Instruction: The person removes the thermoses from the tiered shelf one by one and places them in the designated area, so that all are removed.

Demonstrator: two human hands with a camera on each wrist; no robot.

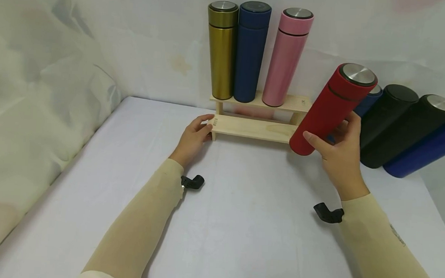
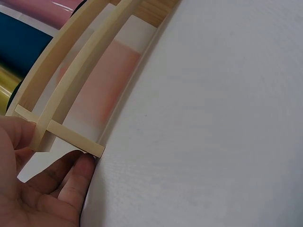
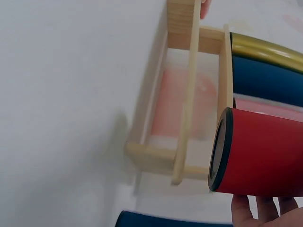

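My right hand grips a red thermos flask with a silver-topped lid, tilted and held at the right end of a two-tier wooden rack. In the right wrist view the flask's dark-rimmed base hangs beside the rack's boards. My left hand holds the left end of the lower board; in the left wrist view its fingers are at the rack's end and leg. On the upper tier stand a gold flask, a dark blue flask and a pink flask.
To the right of the red flask, black flasks and a bright blue flask stand close together, with another blue flask partly hidden. A white cloth covers the table. Patterned fabric hangs behind and at the left.
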